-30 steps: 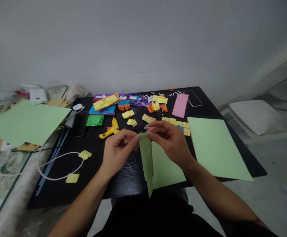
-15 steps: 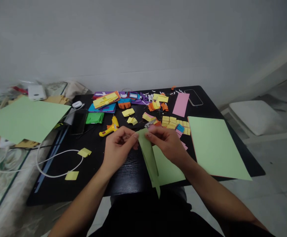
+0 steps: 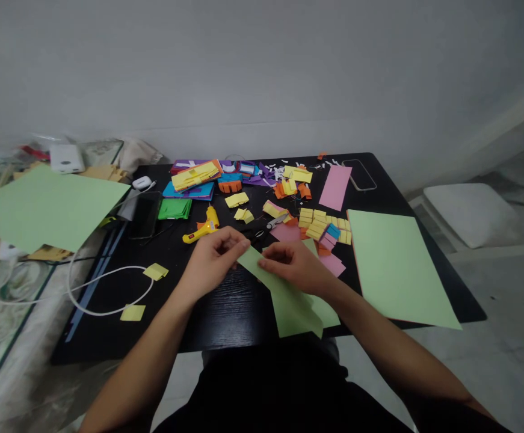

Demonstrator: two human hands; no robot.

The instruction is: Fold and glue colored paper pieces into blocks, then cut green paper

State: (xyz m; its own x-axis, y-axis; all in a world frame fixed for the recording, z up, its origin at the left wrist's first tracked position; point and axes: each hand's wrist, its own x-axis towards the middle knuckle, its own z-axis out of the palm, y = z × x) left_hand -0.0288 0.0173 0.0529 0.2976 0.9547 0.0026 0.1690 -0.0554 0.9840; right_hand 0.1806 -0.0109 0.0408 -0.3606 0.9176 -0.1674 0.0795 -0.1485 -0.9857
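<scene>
Between my two hands is a folded strip of light green paper [image 3: 284,290], slanting down to the right. My left hand [image 3: 214,257] pinches its upper left end between thumb and fingers. My right hand [image 3: 295,264] grips it a little further along, thumb on top. Under the strip, another green sheet [image 3: 327,311] lies on the table, partly hidden by the right hand and forearm. Scissors [image 3: 268,227] rest just beyond my hands, and a yellow glue gun [image 3: 203,227] lies beyond the left one.
Folded yellow paper pieces [image 3: 313,224] and a pink sheet [image 3: 335,187] lie at the back of the black table [image 3: 225,319]. A large green sheet [image 3: 397,264] is at right. A white cable [image 3: 108,314] loops at left. A white stool [image 3: 471,213] stands beyond the table.
The green strip has swung from nearly upright to a slant, with its lower end moved right. My right hand has shifted slightly down and left. The scissors show more fully.
</scene>
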